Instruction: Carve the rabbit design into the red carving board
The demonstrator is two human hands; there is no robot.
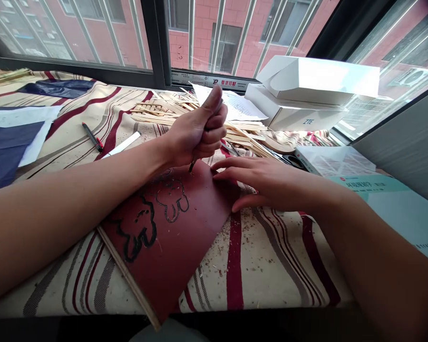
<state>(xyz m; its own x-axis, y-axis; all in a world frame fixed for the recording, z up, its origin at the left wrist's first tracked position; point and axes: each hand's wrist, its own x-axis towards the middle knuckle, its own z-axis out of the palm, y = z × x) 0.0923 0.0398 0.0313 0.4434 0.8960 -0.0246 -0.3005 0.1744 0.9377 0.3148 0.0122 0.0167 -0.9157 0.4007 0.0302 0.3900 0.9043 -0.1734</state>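
your left hand [196, 135] is clamped in a fist on a carving tool [191, 166]; right hand [264, 183] lies open on the red board [192, 237], which looks stiff and light, firmest held near that palm.

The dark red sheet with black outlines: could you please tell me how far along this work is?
Done: two shapes are drawn in black on the dark red sheet, and shavings lie on the striped cloth. In hand: the left hand presses a small tool's tip to the sheet; the right hand steadies it. Left: how much remains cannot be told from here.
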